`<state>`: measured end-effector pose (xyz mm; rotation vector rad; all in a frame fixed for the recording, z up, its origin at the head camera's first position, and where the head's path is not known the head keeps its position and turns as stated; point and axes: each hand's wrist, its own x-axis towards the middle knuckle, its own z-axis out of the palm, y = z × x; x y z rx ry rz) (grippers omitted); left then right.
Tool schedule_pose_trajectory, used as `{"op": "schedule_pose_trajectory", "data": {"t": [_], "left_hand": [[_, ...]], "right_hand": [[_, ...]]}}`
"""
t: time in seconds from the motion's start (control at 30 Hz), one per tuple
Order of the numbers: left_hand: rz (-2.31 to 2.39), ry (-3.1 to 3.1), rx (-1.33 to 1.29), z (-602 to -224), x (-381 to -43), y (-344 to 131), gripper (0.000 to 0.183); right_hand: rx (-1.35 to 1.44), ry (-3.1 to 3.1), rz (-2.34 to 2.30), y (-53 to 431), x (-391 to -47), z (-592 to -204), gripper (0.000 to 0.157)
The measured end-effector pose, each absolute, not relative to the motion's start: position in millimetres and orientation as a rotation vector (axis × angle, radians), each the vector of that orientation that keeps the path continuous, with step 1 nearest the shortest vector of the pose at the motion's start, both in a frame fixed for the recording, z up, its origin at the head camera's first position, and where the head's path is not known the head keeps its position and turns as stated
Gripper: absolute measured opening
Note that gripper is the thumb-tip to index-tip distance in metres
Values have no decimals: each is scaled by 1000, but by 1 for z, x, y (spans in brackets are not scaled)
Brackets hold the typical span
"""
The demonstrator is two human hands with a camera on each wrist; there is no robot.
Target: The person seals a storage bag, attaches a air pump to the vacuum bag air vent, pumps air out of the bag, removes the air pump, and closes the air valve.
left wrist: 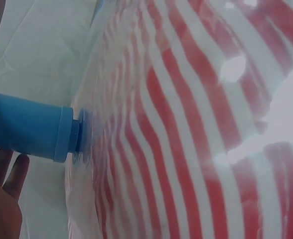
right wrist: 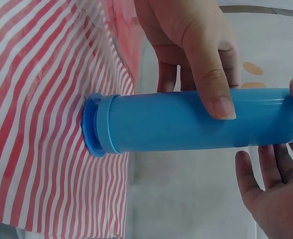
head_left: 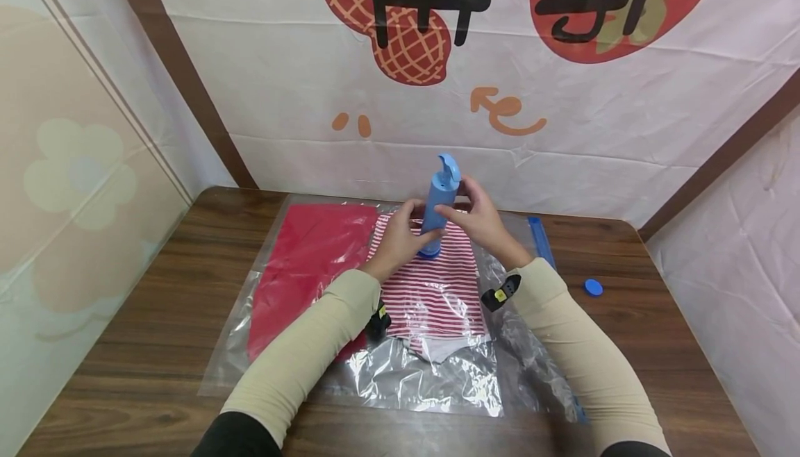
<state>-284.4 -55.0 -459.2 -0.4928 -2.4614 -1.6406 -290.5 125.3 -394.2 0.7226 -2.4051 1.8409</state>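
Note:
A light blue hand pump (head_left: 437,200) stands nearly upright on a round blue valve (right wrist: 92,124) of a clear plastic storage bag (head_left: 431,391). My left hand (head_left: 400,238) holds the pump's body low down, its thumb (right wrist: 216,94) lying across the front. Higher up, my right hand (head_left: 478,217) grips the body from the right, below the raised blue top piece (head_left: 449,167). Inside the bag, a red-and-white striped cloth (head_left: 431,290) lies under the pump, and a plain red cloth (head_left: 319,248) lies to its left.
The bag lies on a dark wood table (head_left: 144,311). A blue strip (head_left: 541,240) runs along the bag's right side, partly behind my right arm. Farther right on the wood is a small blue round cap (head_left: 593,287). A printed white cloth wall (head_left: 281,89) rises behind the table.

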Motion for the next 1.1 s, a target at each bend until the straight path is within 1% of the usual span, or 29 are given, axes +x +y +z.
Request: {"op": "schedule_pose_trajectory", "data": {"t": [0.23, 0.37, 0.57, 0.7, 0.8, 0.97, 1.1], "left_hand": [[-1631, -2468, -513, -458, -283, -57, 52], [-1645, -2466, -522, -458, -283, -58, 51], [-1694, -2454, -513, -459, -284, -57, 61], [-1710, -2432, -503, -460, -284, -56, 65], [-1701, -2406, -508, -460, -285, -55, 61], [-1684, -2380, -525, -458, -285, -55, 55], [-1673, -2388, -521, -457, -284, -55, 53]], "right_hand": [[843, -2359, 1846, 129, -290, -395, 62], [850, -2369, 1852, 131, -290, -395, 62], [809, -2380, 1877, 130, -288, -393, 64], [798, -2383, 1874, 126, -279, -380, 62], [788, -2389, 1863, 123, -271, -370, 60], [761, -2419, 1846, 122, -270, -366, 60], [777, -2432, 1857, 124, -272, -368, 62]]}}
